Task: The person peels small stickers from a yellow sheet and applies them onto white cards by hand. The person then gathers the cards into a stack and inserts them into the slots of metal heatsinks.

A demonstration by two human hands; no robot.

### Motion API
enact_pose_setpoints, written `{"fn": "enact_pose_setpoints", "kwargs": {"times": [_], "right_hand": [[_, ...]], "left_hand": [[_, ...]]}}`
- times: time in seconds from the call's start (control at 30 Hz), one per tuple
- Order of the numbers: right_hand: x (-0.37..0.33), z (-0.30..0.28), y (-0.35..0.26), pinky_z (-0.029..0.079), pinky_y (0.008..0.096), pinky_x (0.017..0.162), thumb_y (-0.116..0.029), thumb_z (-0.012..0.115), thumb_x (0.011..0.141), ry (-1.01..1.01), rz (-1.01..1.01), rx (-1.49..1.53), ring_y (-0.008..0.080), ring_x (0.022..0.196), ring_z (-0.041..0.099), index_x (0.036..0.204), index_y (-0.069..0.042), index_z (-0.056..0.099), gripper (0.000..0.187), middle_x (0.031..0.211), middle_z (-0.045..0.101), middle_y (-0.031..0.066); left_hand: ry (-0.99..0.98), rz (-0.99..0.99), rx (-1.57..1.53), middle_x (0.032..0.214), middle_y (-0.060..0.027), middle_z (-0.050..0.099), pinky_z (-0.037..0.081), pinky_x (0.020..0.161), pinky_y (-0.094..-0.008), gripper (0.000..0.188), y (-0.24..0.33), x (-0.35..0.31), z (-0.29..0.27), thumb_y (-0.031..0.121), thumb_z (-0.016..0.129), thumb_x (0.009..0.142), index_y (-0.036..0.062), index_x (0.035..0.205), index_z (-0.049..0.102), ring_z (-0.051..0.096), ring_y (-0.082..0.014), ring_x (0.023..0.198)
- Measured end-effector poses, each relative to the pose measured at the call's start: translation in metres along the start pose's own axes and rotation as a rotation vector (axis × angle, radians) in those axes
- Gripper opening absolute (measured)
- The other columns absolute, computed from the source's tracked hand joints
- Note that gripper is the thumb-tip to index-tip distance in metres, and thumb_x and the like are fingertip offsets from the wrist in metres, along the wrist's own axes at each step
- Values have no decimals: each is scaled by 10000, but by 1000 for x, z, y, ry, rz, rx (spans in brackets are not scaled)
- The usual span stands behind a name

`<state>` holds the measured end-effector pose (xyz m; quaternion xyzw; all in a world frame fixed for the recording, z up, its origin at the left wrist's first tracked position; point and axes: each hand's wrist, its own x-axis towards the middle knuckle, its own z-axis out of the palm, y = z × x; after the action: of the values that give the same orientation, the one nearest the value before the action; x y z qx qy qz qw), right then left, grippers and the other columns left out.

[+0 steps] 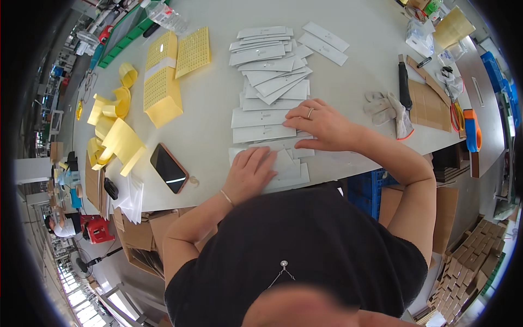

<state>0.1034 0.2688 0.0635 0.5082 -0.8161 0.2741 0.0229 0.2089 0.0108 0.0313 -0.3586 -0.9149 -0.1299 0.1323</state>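
Flat white oblong pieces, like card sleeves [261,53], lie in an overlapping column down the middle of the table. My left hand [251,173] rests on the nearest of them, fingers stretched out and lying flat. Beyond it and to the right, my right hand [322,126] reaches over the right ends of the pieces, its fingertips touching them and its thumb held apart. Neither hand visibly grips anything. Parts of the nearest pieces are hidden beneath my fingers. Two more white strips [325,42] lie separately at the far right of the column.
Left of the column are a phone [169,168], yellow perforated sheets [161,82] and curled yellow scraps [121,144]. A clear bottle [166,16] lies at the back. On the right lie a work glove [389,111], a black-handled tool [404,84], brown cardboard [430,106] and an orange tape roll [473,131].
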Motion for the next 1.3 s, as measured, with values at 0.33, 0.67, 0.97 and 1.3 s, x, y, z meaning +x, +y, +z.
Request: {"fn": "enact_pose_setpoints", "kwargs": {"times": [0.33, 0.67, 0.97, 1.3], "right_hand": [[-26, 6, -12, 363, 432, 999, -274, 758, 724, -39, 108, -63, 315, 1165, 447, 1296, -151, 502, 638, 1359, 421, 84], [-34, 12, -28, 378, 412, 979, -308, 751, 720, -44, 66, -251, 262, 1178, 461, 1280, -137, 504, 635, 1313, 470, 82], [-40, 14, -27, 411, 402, 941, -223, 742, 704, 94, -20, -267, 243, 1061, 538, 1183, -117, 581, 516, 1140, 580, 55], [-32, -14, -4, 511, 379, 802, -71, 758, 691, 184, 28, 172, 293, 995, 574, 1053, -144, 697, 375, 1103, 598, 89]], "left_hand": [[-193, 31, -5, 1284, -104, 460, 379, 964, -431, 744, 6, 3, -25, 431, 733, 678, 52, 1278, 509, 436, -263, 1160], [-75, 150, 36, 1231, -88, 500, 401, 928, -407, 599, 12, -16, -8, 353, 706, 727, 77, 1236, 551, 473, -241, 1070], [-9, 48, -10, 1144, -92, 524, 402, 908, -424, 555, 11, -22, -8, 374, 707, 741, 79, 1192, 578, 499, -268, 1005], [-93, -51, -43, 1286, -202, 423, 348, 1016, -520, 639, 6, -17, -12, 463, 733, 701, 103, 1195, 550, 420, -407, 1219]]}}
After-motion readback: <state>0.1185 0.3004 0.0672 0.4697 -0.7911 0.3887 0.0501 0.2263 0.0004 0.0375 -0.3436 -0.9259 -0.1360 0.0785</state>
